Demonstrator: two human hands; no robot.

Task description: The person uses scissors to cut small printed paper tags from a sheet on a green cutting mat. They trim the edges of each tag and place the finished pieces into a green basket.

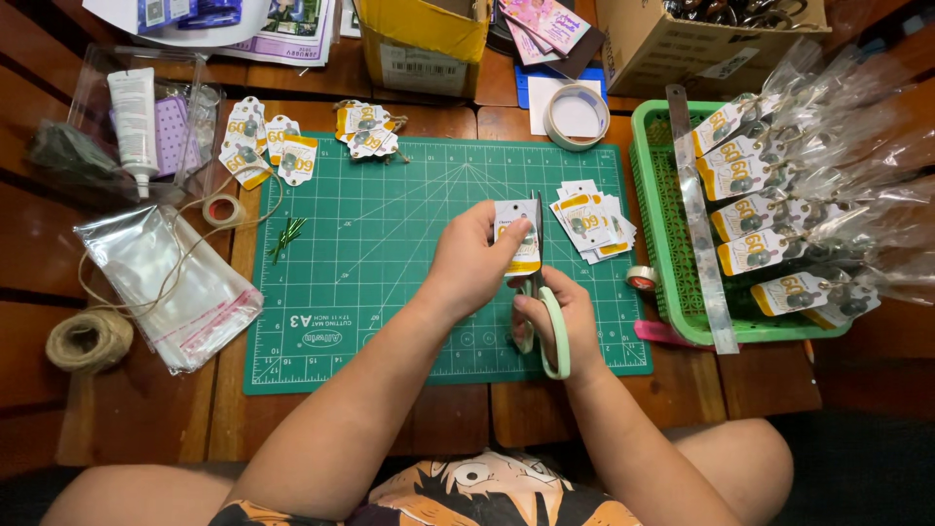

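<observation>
Holding a small printed card (517,239) above the green cutting mat (390,273), the left hand (474,265) has its fingers closed on the card's left edge, while the right hand (560,321) grips pale-green scissors (545,312), blade upright against the card; a stack of cut cards (592,222) lies just right, beside a green basket (654,195)
</observation>
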